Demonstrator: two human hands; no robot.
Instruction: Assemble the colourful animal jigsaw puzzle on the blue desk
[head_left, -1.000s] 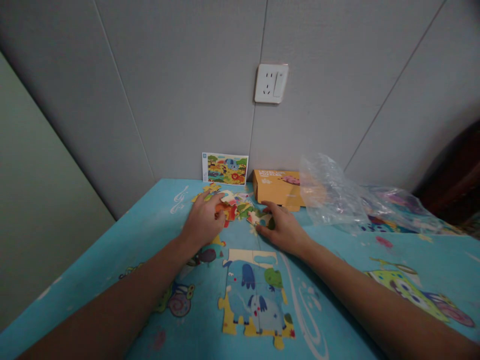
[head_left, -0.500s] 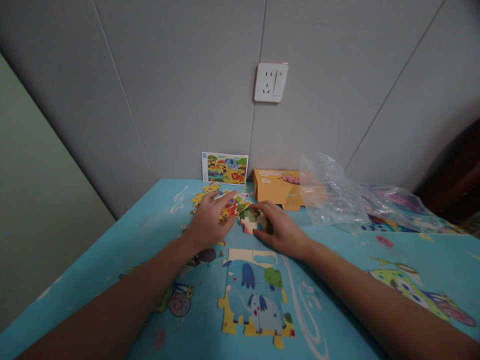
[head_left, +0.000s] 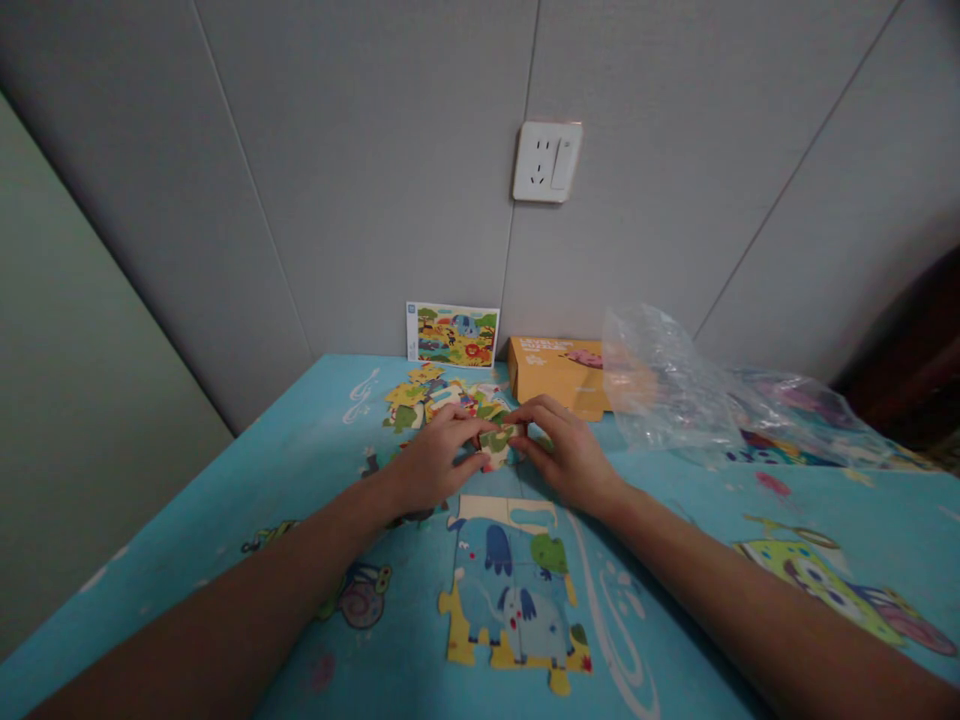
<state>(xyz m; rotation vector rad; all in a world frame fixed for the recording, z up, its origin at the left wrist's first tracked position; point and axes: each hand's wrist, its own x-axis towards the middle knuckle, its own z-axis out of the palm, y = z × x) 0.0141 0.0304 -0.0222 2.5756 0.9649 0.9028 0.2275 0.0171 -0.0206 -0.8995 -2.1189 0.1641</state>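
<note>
Between my two hands is a green and cream puzzle piece point(head_left: 495, 446). My left hand point(head_left: 435, 460) pinches its left side, and my right hand point(head_left: 566, 455) grips its right side with thumb and fingers. Just behind them lies a loose heap of puzzle pieces point(head_left: 411, 395), partly covered by my fingers. Nearer to me, a joined puzzle section point(head_left: 510, 595) with two elephants and a green bush lies flat on the blue patterned cloth point(head_left: 390, 660).
A picture card point(head_left: 453, 335) leans on the wall behind the heap. To its right stands an orange box point(head_left: 555, 375), partly covered by a clear plastic bag point(head_left: 667, 385). A socket plate point(head_left: 547, 162) is on the wall.
My left hand has moved from over the heap toward my right hand and closed on the piece. The piece, lower and flatter before, is now held between both hands.
</note>
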